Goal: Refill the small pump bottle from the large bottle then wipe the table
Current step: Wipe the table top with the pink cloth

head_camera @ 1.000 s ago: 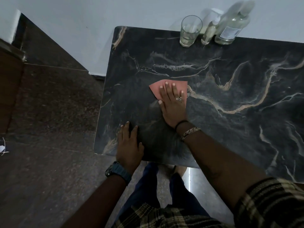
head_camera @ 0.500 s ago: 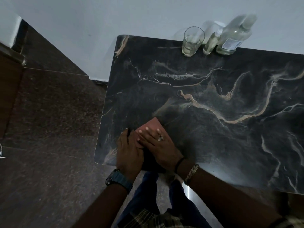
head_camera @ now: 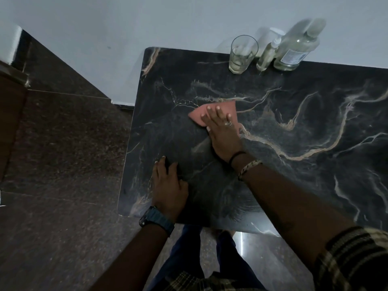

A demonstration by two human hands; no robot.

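A pink cloth lies flat on the dark marble table, left of its middle. My right hand presses on the cloth with straight, spread fingers. My left hand rests flat on the table near the front left corner, apart from the cloth. At the back edge stand the small pump bottle and, right beside it, the large clear bottle with a white label, both upright.
A drinking glass stands left of the small bottle at the table's back edge. A white wall runs behind the table. Dark tiled floor lies to the left. My legs show below the front edge.
My right hand has pushed the cloth away from the front edge, beside my left hand, back toward the table's middle. My left hand has stayed in place.
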